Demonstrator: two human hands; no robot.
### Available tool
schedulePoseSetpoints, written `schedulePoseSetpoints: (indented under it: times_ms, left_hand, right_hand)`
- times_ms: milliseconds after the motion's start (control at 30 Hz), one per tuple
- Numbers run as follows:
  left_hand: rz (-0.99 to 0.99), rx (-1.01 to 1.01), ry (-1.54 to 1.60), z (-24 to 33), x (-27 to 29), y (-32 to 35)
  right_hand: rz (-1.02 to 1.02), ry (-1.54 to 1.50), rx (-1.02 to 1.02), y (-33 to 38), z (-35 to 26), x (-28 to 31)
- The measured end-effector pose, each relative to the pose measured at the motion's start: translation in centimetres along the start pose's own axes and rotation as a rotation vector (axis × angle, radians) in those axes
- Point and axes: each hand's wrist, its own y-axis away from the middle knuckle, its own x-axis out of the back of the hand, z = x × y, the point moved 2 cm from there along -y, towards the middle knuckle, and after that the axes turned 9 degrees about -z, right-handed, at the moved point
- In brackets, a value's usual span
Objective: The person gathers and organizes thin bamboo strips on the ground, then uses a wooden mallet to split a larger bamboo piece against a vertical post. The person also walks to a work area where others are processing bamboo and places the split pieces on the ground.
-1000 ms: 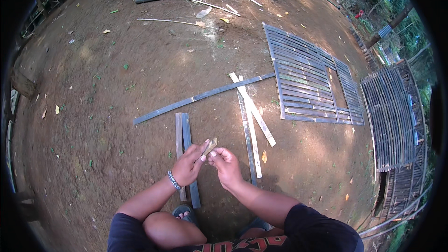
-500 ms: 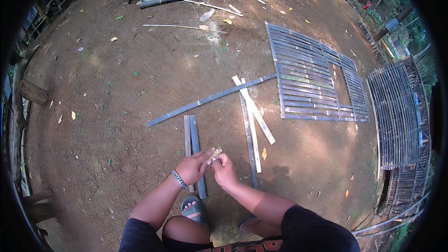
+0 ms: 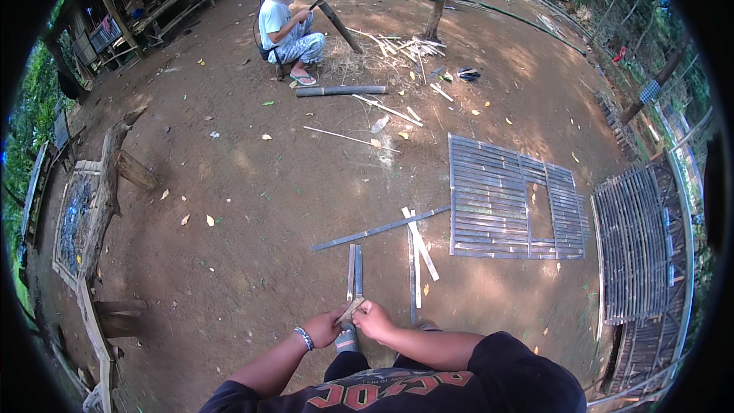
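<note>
My left hand (image 3: 321, 328), with a chain bracelet at its wrist, and my right hand (image 3: 372, 320) meet low in front of me. Both are closed on a short, flat tan piece (image 3: 350, 310) that looks like bamboo. Its lower end is hidden by my fingers. Just beyond the hands, two dark bamboo slats (image 3: 358, 268) lie side by side on the ground. To their right are pale split bamboo strips (image 3: 423, 248), crossing near their far ends. A long dark slat (image 3: 375, 230) runs slantwise toward a bamboo slat panel (image 3: 489, 199) with a rectangular opening.
Farther off, a person (image 3: 287, 30) sits low, holding a blade by a slanted dark bamboo pole (image 3: 340, 28). Another thick bamboo length (image 3: 342, 92) lies nearby, with a pile of split pieces (image 3: 413, 48). A bamboo rack (image 3: 631, 245) stands right; a rough log (image 3: 107, 191) left.
The view has tilted up, bringing the seated person and the far yard into sight. My hands sit lower in the picture, still together on the tan piece.
</note>
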Motion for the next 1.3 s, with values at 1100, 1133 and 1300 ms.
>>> schedulePoseSetpoints:
  times_ms: [1100,1133,1300]
  left_hand:
    - [0.035,-0.14,-0.668,36.7,42.3,-45.2]
    - [0.069,-0.166,-0.673,37.6,44.0,-46.7]
    - [0.408,-0.66,-0.701,41.8,53.1,-54.2]
  right_hand:
    - [0.101,-0.714,0.341,-21.0,-41.2,49.8]
    - [0.122,-0.728,0.355,-22.7,-42.2,51.3]
    - [0.254,-0.814,0.421,-30.5,-48.1,60.2]
